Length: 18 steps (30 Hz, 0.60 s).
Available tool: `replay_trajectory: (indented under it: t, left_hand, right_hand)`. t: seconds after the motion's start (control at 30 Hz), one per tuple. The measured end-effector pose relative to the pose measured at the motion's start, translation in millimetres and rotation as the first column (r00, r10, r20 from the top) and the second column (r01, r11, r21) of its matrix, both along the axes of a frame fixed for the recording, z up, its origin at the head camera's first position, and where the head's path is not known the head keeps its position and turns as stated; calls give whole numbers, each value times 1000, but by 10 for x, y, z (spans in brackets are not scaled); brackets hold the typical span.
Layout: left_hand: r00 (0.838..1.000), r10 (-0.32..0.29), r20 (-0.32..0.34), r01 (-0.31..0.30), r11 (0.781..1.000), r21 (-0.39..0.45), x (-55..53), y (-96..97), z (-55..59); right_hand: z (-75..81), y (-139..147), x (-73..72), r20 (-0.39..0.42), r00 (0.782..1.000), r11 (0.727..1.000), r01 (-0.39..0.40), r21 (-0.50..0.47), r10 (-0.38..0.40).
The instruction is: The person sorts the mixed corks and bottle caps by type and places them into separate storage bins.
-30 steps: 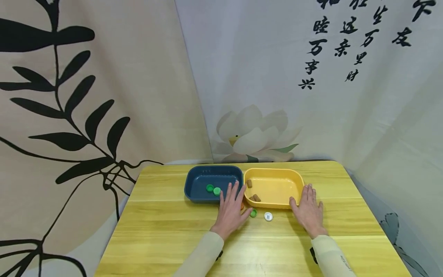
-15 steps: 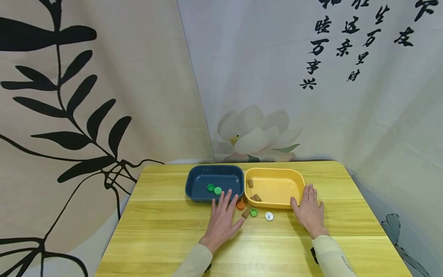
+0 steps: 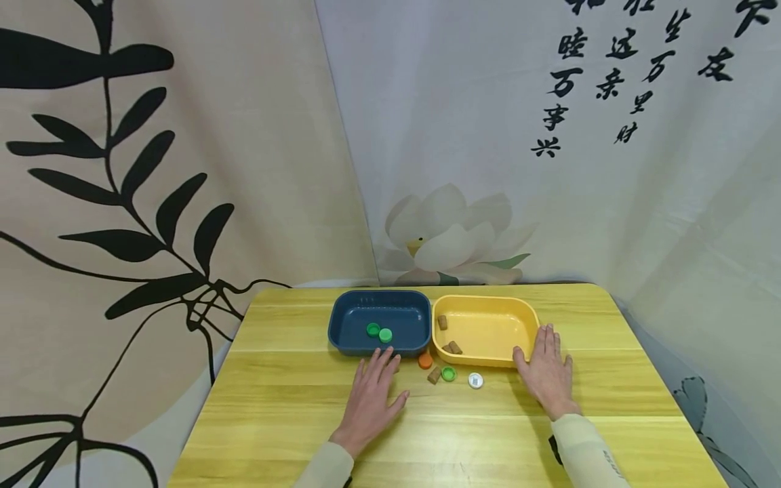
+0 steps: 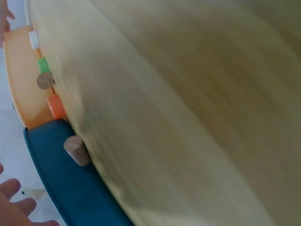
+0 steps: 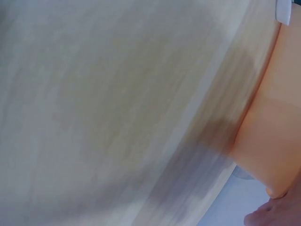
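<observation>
My left hand hovers with fingers spread and nothing held, its fingertips just in front of the dark blue tray. A standing cork by that tray shows in the left wrist view; in the head view the hand hides it. My right hand lies at the front right corner of the yellow tray, thumb and fingers straight along its rim. Between the hands, on the table, sit an orange cap, another cork, a green cap and a white cap.
Two green caps, one darker and one lighter, lie inside the blue tray. The yellow tray holds several corks at its left side. The wooden table ends at a printed cloth backdrop.
My left hand has moved left and toward me, uncovering the orange cap and the cork beside it. The right hand has stayed at the yellow tray.
</observation>
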<state>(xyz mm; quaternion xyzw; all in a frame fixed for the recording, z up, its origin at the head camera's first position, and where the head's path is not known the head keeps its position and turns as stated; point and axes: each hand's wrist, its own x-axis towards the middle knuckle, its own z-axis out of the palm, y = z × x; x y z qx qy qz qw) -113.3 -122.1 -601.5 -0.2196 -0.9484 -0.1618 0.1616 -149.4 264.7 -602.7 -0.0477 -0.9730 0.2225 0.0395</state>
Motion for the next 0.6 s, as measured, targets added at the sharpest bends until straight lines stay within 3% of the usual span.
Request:
replay_trajectory:
  t: [0.3, 0.6]
  left_hand:
    - [999, -17, 36, 17, 1000, 2, 13, -136, -88]
    - [987, -26, 161, 37, 997, -67, -31, -159, -115]
  right_hand:
    - [-20, 22, 4, 5, 1000, 1000, 7, 7, -7]
    - [1, 7, -2, 18, 1000, 1000, 1, -8, -1]
